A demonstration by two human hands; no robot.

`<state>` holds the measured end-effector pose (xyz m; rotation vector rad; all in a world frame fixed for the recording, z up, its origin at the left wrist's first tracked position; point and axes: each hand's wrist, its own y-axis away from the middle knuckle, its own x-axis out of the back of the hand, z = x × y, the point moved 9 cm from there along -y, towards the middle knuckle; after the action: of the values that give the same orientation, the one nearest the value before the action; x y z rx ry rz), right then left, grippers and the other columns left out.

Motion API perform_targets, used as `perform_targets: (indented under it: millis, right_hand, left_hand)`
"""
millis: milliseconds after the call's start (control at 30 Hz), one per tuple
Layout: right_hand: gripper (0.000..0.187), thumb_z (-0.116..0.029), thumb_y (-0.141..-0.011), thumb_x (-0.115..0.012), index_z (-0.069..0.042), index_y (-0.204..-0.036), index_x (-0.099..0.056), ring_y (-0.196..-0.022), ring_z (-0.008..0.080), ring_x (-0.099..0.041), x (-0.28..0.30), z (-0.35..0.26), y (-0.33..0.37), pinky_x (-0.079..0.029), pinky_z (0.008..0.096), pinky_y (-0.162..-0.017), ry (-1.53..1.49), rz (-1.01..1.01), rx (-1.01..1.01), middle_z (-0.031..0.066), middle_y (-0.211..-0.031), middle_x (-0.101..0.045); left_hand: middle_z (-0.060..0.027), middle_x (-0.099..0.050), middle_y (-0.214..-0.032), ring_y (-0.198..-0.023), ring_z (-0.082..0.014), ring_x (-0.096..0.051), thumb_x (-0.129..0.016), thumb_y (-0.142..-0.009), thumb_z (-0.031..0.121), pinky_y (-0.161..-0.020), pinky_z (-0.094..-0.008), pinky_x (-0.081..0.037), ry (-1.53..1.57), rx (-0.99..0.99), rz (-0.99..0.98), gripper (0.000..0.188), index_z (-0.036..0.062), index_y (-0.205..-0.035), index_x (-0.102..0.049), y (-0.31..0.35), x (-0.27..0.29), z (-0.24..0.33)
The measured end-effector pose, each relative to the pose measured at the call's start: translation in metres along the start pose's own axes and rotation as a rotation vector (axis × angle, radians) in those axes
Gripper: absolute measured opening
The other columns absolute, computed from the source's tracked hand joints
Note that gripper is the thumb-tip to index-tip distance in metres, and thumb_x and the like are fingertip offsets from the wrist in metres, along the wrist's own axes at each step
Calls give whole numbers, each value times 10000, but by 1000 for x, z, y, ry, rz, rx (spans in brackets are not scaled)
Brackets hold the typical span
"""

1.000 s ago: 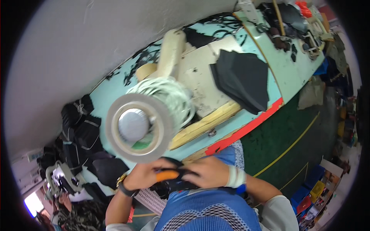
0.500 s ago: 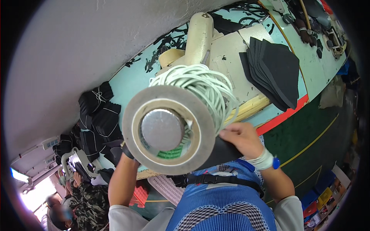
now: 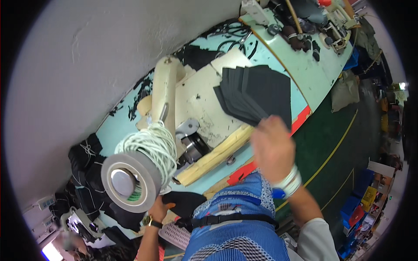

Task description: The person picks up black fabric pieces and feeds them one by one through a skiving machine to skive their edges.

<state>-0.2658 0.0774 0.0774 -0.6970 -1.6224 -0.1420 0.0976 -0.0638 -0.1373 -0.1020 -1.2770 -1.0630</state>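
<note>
A cream sewing-machine arm (image 3: 163, 89) stands on the bench, with a coil of pale green cord (image 3: 148, 141) and a grey tape roll (image 3: 154, 191) at its near end. My left hand (image 3: 159, 210), partly hidden behind the roll, grips the edge of a black sheet piece (image 3: 188, 202). Smeared by motion, my right hand (image 3: 273, 148) hovers at the near edge of a fanned stack of black sheet pieces (image 3: 266, 89). Whether its fingers touch the stack cannot be made out. White cord or band circles my right wrist.
A wooden strip (image 3: 213, 156) runs along the machine bed's near side. Scissors (image 3: 235, 43) and black scraps lie at the back of the bench. Tied black bundles (image 3: 85, 152) crowd the left. A person (image 3: 78, 243) is at the lower left. A green floor (image 3: 322, 143) lies to the right.
My right hand has moved from the black piece beside the tape roll up to the stack. My view has shifted, so the machine and roll sit farther left. The left hand now shows below the roll.
</note>
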Motion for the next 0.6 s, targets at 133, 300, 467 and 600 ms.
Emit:
perform_targets:
  millis: [133,300,467,600]
  right_hand:
    - [180,-151,-775,-711,-9,-871,-657,-815,345,-636,-44,-80,75,-525,424,-814,-613,-256,91,138,-807,-641]
    - [384,-308,-847,-691,5,-1065,-648,-808,356,-645,-70,-120,87,-534,374,-744,-919,-518,148,132,-825,-666]
    - [197,-151,-879,-665,44,-905,-670,-618,137,-598,-72,-65,82,-476,282,-604,-1223,-656,-520,98,-701,-656]
    - [199,-146,-899,-651,51,-918,-671,-647,59,-527,-104,-60,86,-446,254,-584,-1275,-723,-631,25,-684,-623]
  left_hand:
    - [-203,-609,-682,-618,-333,-615,-791,-731,155,-577,-395,-458,65,26,-154,281,-41,-730,-590,11,27,13]
    - [-136,-691,-843,-772,-147,-643,-725,-851,114,-703,-277,-496,861,-278,-463,193,-17,-988,-690,12,99,136]
    - [-34,-634,-1031,-894,-98,-597,-647,-936,149,-703,-256,-527,975,-226,-326,265,17,-1166,-640,-36,108,123]
    - [-127,-632,-1091,-839,-198,-655,-668,-914,208,-665,-346,-578,1099,-254,-298,442,26,-1292,-527,-75,86,92]
